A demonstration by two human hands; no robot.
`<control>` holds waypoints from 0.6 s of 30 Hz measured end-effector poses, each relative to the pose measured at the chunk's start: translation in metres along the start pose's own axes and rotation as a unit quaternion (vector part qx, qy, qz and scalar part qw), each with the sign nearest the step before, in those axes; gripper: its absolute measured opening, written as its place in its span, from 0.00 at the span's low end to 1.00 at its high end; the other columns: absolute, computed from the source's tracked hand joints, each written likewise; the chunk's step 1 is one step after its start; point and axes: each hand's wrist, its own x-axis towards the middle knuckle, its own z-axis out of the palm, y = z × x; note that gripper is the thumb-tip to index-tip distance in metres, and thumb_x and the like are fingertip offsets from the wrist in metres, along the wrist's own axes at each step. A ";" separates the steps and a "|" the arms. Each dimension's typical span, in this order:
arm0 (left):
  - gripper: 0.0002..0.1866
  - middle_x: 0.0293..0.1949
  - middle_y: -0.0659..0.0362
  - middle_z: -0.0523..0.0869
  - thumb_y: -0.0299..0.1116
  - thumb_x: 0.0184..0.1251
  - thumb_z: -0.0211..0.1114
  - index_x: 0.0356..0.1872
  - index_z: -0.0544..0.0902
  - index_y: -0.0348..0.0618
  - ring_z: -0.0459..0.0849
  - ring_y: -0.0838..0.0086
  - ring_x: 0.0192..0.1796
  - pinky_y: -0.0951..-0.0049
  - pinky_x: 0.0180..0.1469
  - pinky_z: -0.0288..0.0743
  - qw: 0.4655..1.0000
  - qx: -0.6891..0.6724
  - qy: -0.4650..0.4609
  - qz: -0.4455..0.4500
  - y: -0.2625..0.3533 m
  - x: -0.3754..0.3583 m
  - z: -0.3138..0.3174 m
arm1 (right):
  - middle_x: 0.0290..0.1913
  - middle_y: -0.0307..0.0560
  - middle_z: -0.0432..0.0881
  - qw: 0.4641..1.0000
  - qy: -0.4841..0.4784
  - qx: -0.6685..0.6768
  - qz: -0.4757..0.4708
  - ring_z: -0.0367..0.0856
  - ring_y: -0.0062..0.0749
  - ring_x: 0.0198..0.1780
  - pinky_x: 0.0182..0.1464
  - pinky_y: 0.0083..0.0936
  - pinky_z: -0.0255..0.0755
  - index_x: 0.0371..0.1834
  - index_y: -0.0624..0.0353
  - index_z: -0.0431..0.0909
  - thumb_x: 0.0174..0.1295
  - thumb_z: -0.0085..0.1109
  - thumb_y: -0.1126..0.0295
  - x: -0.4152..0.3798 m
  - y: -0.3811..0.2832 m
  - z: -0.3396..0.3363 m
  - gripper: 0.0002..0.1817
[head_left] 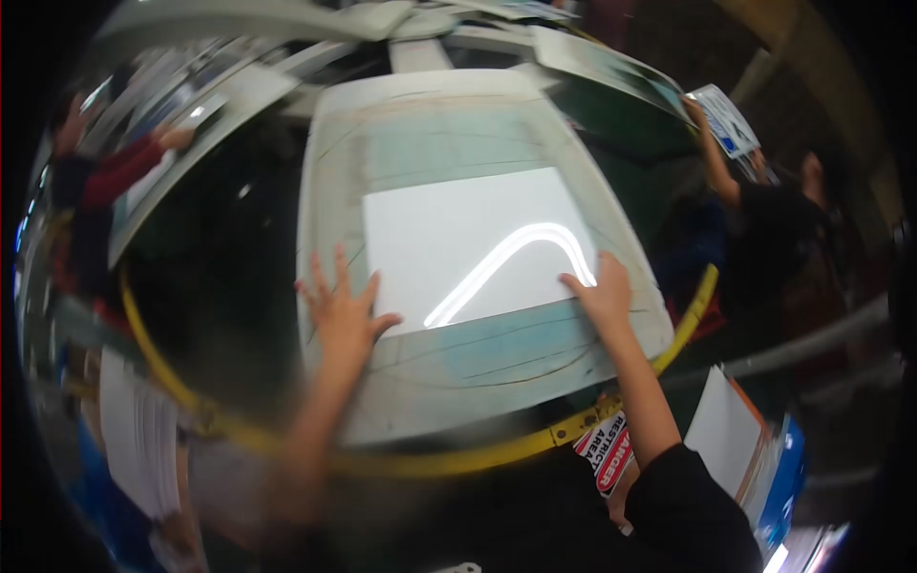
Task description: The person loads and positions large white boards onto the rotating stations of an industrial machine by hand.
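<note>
A blank white sheet [468,239] lies flat on a pale platen [420,396] with worn blue patches and dark lines; a bright curved reflection crosses the sheet. My left hand [342,310] is at the sheet's lower left corner, fingers spread, its thumb by the edge. At the lower right corner is my right hand [604,291], with its thumb over the sheet's edge and its other fingers pressed together along the side.
A yellow curved rail [497,451] runs round the near side. Other platens [611,67] stand further back. People are at left and right, one holding a printed sign [726,121]. A red and white danger sign [609,454] and stacked sheets [723,430] are near me.
</note>
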 end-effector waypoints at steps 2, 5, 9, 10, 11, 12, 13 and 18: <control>0.37 0.70 0.44 0.51 0.62 0.41 0.65 0.55 0.78 0.58 0.37 0.43 0.72 0.32 0.65 0.34 0.999 0.026 -0.017 0.010 -0.002 0.004 -0.005 | 0.45 0.61 0.76 0.990 0.100 -0.070 -0.065 0.74 0.49 0.49 0.53 0.36 0.65 0.48 0.62 0.73 0.43 0.69 0.52 0.001 -0.016 -0.006 0.32; 0.35 0.69 0.43 0.53 0.60 0.39 0.68 0.53 0.79 0.58 0.37 0.43 0.71 0.32 0.65 0.33 0.997 0.052 -0.044 0.028 0.005 0.012 -0.010 | 0.47 0.54 0.76 0.983 -0.169 0.000 -0.069 0.73 0.45 0.50 0.53 0.39 0.65 0.47 0.58 0.76 0.48 0.65 0.54 0.014 -0.004 0.007 0.26; 0.35 0.68 0.42 0.54 0.58 0.39 0.70 0.53 0.79 0.57 0.37 0.43 0.71 0.33 0.65 0.29 0.990 0.102 -0.093 0.033 0.013 0.020 -0.019 | 0.58 0.53 0.72 0.965 -0.236 0.077 -0.081 0.67 0.43 0.61 0.62 0.45 0.58 0.55 0.55 0.72 0.55 0.60 0.53 0.014 -0.001 -0.028 0.28; 0.36 0.68 0.42 0.54 0.58 0.38 0.71 0.54 0.78 0.58 0.37 0.43 0.72 0.34 0.66 0.27 0.987 0.112 -0.108 0.032 0.014 0.022 -0.016 | 0.60 0.53 0.70 0.964 -0.222 0.097 -0.107 0.65 0.44 0.63 0.64 0.46 0.55 0.57 0.55 0.70 0.56 0.58 0.52 0.005 0.015 -0.020 0.28; 0.36 0.69 0.42 0.53 0.57 0.38 0.71 0.54 0.78 0.58 0.37 0.43 0.72 0.34 0.66 0.26 0.988 0.121 -0.094 0.032 0.018 0.021 -0.012 | 0.63 0.53 0.68 0.961 -0.209 0.120 -0.134 0.63 0.44 0.66 0.66 0.47 0.53 0.59 0.54 0.69 0.57 0.57 0.52 -0.006 0.027 -0.015 0.29; 0.36 0.69 0.42 0.53 0.57 0.38 0.72 0.54 0.78 0.58 0.37 0.43 0.72 0.35 0.66 0.26 0.987 0.134 -0.079 0.033 0.021 0.020 -0.009 | 0.66 0.53 0.64 0.958 -0.196 0.158 -0.140 0.59 0.44 0.68 0.69 0.46 0.49 0.60 0.54 0.68 0.57 0.58 0.51 -0.019 0.044 -0.022 0.30; 0.36 0.69 0.42 0.52 0.56 0.38 0.72 0.54 0.78 0.58 0.37 0.43 0.72 0.35 0.66 0.26 0.986 0.150 -0.063 0.035 0.022 0.020 -0.012 | 0.66 0.52 0.64 0.971 -0.140 0.096 -0.169 0.59 0.45 0.68 0.69 0.46 0.49 0.60 0.54 0.68 0.56 0.59 0.52 -0.038 0.062 -0.039 0.30; 0.38 0.70 0.41 0.47 0.42 0.41 0.75 0.60 0.73 0.57 0.37 0.40 0.71 0.33 0.65 0.29 0.996 -0.060 0.041 0.050 0.086 -0.020 -0.060 | 0.59 0.48 0.69 0.988 -0.129 -0.020 -0.085 0.60 0.48 0.66 0.68 0.52 0.47 0.51 0.49 0.74 0.40 0.70 0.51 -0.165 0.157 -0.161 0.32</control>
